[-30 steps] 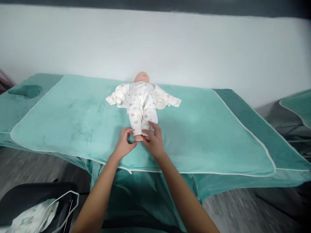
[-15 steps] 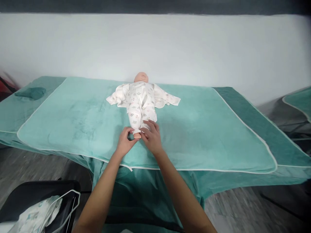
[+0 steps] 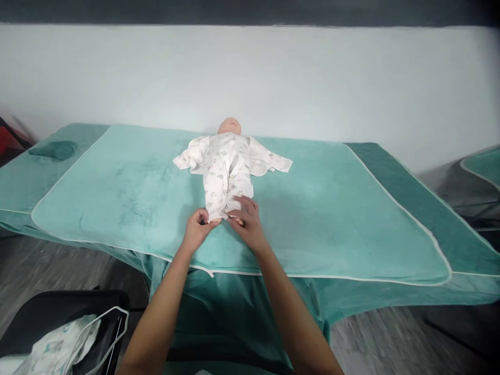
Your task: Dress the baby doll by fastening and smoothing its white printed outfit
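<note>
Doll [image 3: 229, 126] is lying on its back on a green mat [image 3: 336, 219] in the head view, its head pointing toward the white wall [image 3: 250, 78], its feet toward the person. Printed pants [image 3: 216, 187] are covering its legs, while the sleeves of a white shirt [image 3: 270, 159] are spreading out to both sides. The left hand [image 3: 194, 229] is pinching a pant hem between thumb and fingers, right at one foot. The right hand [image 3: 250, 225] is gripping cloth near the inner side of that hem, its other fingers curving over the second leg. At lower left, a black chair [image 3: 42, 307] is holding a white printed bundle [image 3: 64, 346].
</note>
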Available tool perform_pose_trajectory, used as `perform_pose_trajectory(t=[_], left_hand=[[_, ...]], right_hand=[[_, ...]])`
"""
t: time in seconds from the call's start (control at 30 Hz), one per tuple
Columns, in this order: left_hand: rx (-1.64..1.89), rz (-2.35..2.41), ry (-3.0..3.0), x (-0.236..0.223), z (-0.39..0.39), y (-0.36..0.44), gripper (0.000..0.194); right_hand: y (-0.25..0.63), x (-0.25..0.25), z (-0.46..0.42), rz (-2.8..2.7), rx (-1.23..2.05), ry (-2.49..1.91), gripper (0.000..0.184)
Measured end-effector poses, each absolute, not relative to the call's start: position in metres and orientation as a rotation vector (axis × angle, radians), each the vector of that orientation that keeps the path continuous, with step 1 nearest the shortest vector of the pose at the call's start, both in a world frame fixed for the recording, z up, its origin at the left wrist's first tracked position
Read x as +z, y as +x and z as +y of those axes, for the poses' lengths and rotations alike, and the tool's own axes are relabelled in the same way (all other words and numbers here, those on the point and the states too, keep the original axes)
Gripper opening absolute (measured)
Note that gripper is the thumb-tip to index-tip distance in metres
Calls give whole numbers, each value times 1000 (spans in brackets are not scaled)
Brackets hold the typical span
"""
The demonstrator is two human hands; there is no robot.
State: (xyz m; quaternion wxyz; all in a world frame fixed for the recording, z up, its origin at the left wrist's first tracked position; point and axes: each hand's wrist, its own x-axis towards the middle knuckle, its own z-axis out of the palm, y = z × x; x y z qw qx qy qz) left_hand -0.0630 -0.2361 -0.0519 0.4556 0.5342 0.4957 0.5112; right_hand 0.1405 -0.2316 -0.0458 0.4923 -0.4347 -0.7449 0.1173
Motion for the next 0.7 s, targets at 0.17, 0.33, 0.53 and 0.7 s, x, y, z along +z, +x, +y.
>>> perform_pose_trajectory(t=[0.17,0.33,0.53,0.7], left_hand=[[1268,1192,1374,-51,-236,-65,48],[1318,1253,1494,-59,-239,-63,50],[1483,1274,1756,-66,-240,-62,42],[1453,1269,1869,-67,-247,-63,31]], right_hand=[[138,-53,-240,-1635,312,-1201,48],[137,-68,-258,-1534,214,-1329,45],[138,-75,-273,-1516,217,-1413,23],[140,-73,-270,-1512,293,-1386,11]])
